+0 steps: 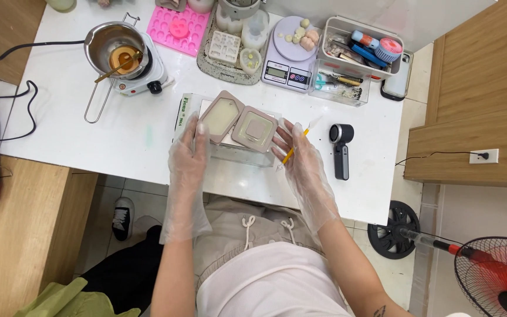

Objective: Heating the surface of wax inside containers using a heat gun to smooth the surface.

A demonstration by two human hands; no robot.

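Both my hands wear loose clear plastic gloves. My left hand [188, 157] rests flat against the left side of a clear box [239, 154] on the white table [89, 141]. On top of the box lie two beige square moulds: the left mould [221, 115] holds pale wax, the right mould [255, 128] has a square block in it. My right hand [303, 161] touches the box's right side, and a thin yellow-handled tool [298, 144] with a white tip lies across its fingers.
A metal melting pot [117, 48] with amber liquid sits on a small white hotplate at the back left. Behind are a pink mould [180, 27], a tray of small moulds [230, 50], a kitchen scale [291, 54] and a clear tool organiser [356, 58]. A black handheld device [341, 149] lies to the right.
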